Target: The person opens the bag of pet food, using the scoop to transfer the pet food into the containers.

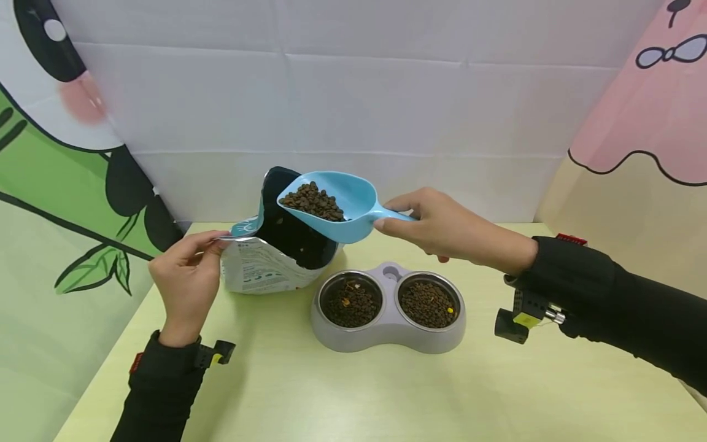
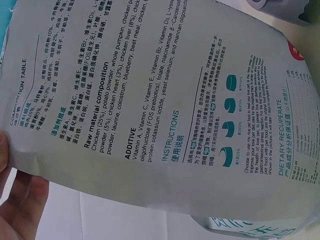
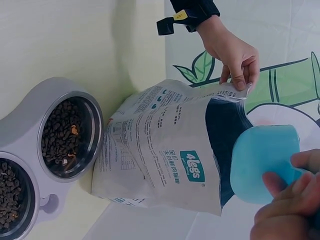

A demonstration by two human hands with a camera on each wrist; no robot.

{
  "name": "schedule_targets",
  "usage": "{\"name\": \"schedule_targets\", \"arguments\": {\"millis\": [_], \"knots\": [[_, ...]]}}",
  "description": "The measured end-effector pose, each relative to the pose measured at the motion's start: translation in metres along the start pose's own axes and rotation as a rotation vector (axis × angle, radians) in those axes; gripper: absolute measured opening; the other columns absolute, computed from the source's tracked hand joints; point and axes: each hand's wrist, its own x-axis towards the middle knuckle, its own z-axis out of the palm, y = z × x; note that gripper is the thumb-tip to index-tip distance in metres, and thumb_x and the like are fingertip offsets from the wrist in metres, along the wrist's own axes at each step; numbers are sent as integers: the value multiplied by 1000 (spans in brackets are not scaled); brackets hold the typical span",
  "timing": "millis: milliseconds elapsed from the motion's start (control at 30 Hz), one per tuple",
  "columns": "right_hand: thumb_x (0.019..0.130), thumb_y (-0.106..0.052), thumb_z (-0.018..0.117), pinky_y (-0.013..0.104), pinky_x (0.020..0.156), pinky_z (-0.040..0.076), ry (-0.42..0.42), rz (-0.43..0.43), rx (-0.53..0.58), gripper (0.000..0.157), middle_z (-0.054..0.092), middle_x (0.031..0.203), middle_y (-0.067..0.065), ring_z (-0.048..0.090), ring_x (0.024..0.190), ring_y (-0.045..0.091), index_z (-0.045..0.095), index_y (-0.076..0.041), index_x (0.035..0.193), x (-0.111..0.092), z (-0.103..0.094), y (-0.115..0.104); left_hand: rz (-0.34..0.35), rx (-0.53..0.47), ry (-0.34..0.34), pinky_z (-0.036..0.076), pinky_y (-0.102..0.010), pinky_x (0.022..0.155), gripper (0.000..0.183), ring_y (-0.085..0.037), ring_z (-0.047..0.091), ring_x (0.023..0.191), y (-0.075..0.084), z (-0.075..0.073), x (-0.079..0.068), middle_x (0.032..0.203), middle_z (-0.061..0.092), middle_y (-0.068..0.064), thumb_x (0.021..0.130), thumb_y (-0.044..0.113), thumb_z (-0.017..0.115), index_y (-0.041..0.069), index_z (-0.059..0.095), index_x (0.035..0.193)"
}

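My right hand (image 1: 442,224) grips the handle of a light blue scoop (image 1: 353,202), which carries a heap of brown kibble (image 1: 313,202). The scoop hangs level over the mouth of an open pet food bag (image 1: 265,270). At the bag's left top edge, my left hand (image 1: 190,270) pinches the rim between thumb and fingers. Dark lining shows inside the bag, with a few bits of kibble stuck to it. In the right wrist view the scoop's blue underside (image 3: 265,162) covers part of the opening; the left wrist view shows printed text on the bag (image 2: 150,110).
A grey double feeder (image 1: 386,334) stands on the pale yellow table (image 1: 331,393), right of the bag. Both its steel bowls hold kibble, with some orange and yellow bits. Behind the table hangs a white sheet (image 1: 375,104), with cartoon prints at either side.
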Motion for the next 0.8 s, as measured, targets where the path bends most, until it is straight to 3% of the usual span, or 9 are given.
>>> {"name": "schedule_targets", "arguments": {"millis": [367,800], "knots": [[88,-38,56,30,38,32,33,58,-24,21,30,54,3,31,45,19,60,-31,107,-8,-11,10,1,-19,6,45,-11,64,14,-6,58,71,-3,0,-1,81,66,-11,76,-3,66,6,69,86],[88,-40,56,29,38,31,69,85,-21,24,29,55,3,31,45,19,60,-26,108,-15,-24,21,-8,-1,12,45,-11,66,14,-5,58,73,-4,-5,1,81,66,-11,76,-4,66,5,69,86]]}}
